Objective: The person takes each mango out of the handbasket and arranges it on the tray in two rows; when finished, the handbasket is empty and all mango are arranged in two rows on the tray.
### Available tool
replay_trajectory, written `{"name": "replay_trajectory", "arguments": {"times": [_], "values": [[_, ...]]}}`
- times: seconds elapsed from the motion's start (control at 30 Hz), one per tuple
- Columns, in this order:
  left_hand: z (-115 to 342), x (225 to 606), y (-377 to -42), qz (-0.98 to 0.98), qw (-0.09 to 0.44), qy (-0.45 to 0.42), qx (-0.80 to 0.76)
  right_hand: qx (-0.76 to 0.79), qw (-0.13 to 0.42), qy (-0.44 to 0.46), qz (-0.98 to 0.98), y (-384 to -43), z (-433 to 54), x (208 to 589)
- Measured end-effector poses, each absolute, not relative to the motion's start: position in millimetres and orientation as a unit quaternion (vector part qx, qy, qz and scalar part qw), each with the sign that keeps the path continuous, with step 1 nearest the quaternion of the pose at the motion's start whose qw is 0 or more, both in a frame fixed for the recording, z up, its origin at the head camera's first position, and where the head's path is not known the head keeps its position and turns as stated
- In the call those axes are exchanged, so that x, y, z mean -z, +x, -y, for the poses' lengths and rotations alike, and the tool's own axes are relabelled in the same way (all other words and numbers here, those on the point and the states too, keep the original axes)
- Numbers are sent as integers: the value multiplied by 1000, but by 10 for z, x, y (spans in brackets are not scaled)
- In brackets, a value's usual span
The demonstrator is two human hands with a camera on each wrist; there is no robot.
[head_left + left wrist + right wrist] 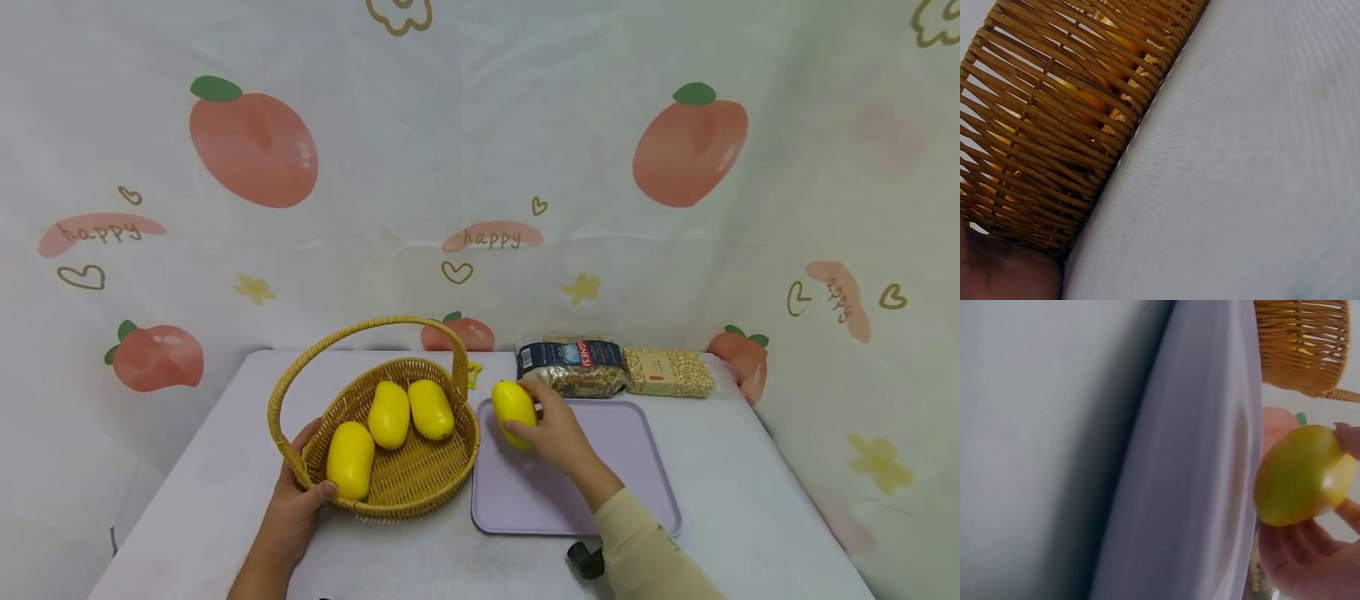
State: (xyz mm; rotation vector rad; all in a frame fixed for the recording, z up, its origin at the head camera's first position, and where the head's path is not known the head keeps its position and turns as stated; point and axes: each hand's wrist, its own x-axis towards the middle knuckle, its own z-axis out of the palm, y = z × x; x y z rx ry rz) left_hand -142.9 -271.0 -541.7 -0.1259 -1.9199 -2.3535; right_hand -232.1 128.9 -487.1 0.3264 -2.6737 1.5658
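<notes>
A yellow mango (513, 407) is in my right hand (558, 432), gripped between thumb and fingers, over the left part of a lilac tray (540, 504). The right wrist view shows that mango (1300, 478) above the tray's rim, with fingers around it. To the left stands a wicker basket (408, 502) with an arched handle. Three more mangoes lie inside: one at the left (351, 462), one in the middle (389, 417), one at the back (431, 410). My left hand (296, 504) holds the basket's left side, thumb over the rim, fingers partly hidden behind it.
Behind the tray lie a dark-labelled clear packet (572, 367) and a bag of pale grains (669, 372). A small yellow packet (473, 374) sits behind the basket's right side. A black object (585, 560) shows by the right sleeve. Printed cloth (375, 275) hangs behind the white table (750, 500).
</notes>
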Motion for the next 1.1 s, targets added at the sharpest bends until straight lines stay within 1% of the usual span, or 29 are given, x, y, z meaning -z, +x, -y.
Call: {"name": "replay_trajectory", "arguments": {"times": [0.1,0.27,0.57,0.87,1.1], "values": [[2713,5421,-1431,630,51,-41,774,-470,16,102,876,-2337,-1295,4889],[2708,5409,-1436,631,47,-41,773,-412,10,63,909,-2333,-1309,4880],[2705,5401,-1424,631,49,-41,773,-346,-15,30,938,-2338,-1320,4833],[2721,5418,-1421,633,46,-46,771,-336,-14,27,941,-2331,-1318,4825],[2725,5420,-1421,630,46,-49,774,-334,-26,8,942,-2314,-1329,4789]]}}
